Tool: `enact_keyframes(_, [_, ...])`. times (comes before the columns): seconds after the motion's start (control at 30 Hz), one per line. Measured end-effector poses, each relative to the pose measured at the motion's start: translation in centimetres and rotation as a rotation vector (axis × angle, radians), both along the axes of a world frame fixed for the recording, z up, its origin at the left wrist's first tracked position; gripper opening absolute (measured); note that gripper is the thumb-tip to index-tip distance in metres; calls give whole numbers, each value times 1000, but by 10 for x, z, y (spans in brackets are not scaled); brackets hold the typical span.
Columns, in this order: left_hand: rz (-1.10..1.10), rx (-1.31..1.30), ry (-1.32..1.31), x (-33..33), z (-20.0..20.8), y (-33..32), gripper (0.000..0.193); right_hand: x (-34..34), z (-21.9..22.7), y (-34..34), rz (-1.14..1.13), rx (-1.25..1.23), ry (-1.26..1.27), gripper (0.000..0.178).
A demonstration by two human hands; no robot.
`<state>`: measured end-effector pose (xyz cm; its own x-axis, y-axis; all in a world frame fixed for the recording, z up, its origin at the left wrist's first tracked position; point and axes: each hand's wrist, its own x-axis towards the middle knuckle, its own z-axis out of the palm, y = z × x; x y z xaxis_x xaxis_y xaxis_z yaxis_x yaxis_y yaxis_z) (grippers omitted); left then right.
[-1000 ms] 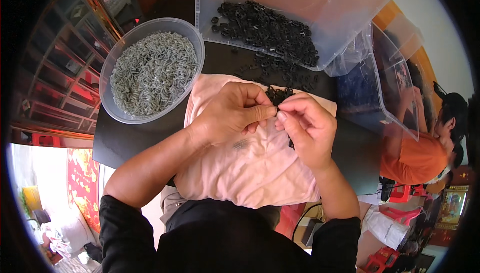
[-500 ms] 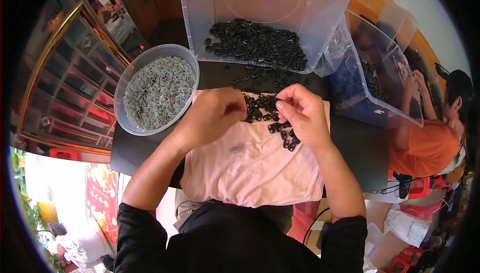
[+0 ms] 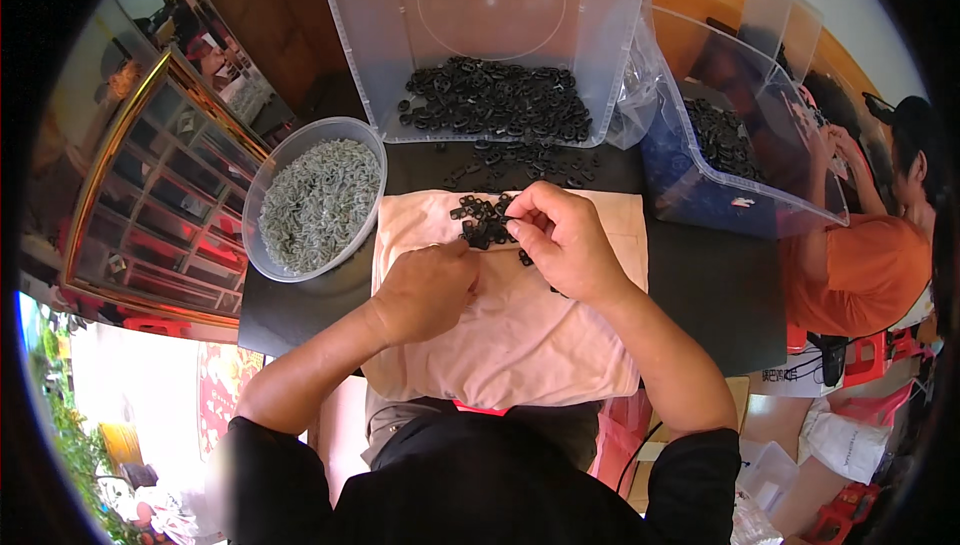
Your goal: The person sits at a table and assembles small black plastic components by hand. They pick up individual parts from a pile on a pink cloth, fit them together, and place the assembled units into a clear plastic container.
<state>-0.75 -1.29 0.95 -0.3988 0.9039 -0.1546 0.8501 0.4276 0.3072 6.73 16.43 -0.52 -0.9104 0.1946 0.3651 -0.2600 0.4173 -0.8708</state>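
A pink cloth (image 3: 540, 345) lies spread before me, with a small pile of black plastic pieces with holes (image 3: 486, 221) near its far side. My right hand (image 3: 568, 245) is at the pile's right edge, thumb and forefinger pinched on one black piece. A few more pieces peek out beneath that hand. My left hand (image 3: 428, 290) is closed just on the near side of the pile, its knuckles upward. Its fingertips are turned under, so whatever they hold is hidden.
A round clear tub (image 3: 368, 207) of small grey coil-like pieces stands at the left. Beyond the cloth, a big clear bin (image 3: 490, 5) lies on its side with black pieces spilling onto the dark table (image 3: 715, 285). A blue-tinted bin (image 3: 700, 185) and a person in orange (image 3: 860, 270) are at the right.
My left hand has drawn back toward me from the pile's left edge. My right hand has come lower and keeps its pinch at the pile. The whole view has shifted a little.
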Motion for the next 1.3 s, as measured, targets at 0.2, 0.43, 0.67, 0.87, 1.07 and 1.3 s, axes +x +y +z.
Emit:
enact_keyframes(0.2, [-55, -1, 35, -2, -4, -3, 21, -1, -6, -2, 30, -99, -90, 5])
enact_keyframes(0.43, [8, 219, -339, -24, 5, -1, 7, -2, -12, 1, 61, -117, -189, 6])
enact_keyframes(0.67, [-101, 396, -406, -31, -5, -7, 10, -1, -7, -4, 65, -308, -250, 6])
enact_keyframes(0.87, [-52, 433, -523, -32, 0, -9, 10, 0, -3, -5, 77, -319, -272, 5])
enact_keyframes(1.07, [291, 667, -1124, -35, -14, -4, 7, 2, 7, -10, 103, -455, -260, 5])
enact_keyframes(1.3, [388, 808, -1670, -36, -27, -2, 14, 3, 7, -15, 104, -485, -219, 5])
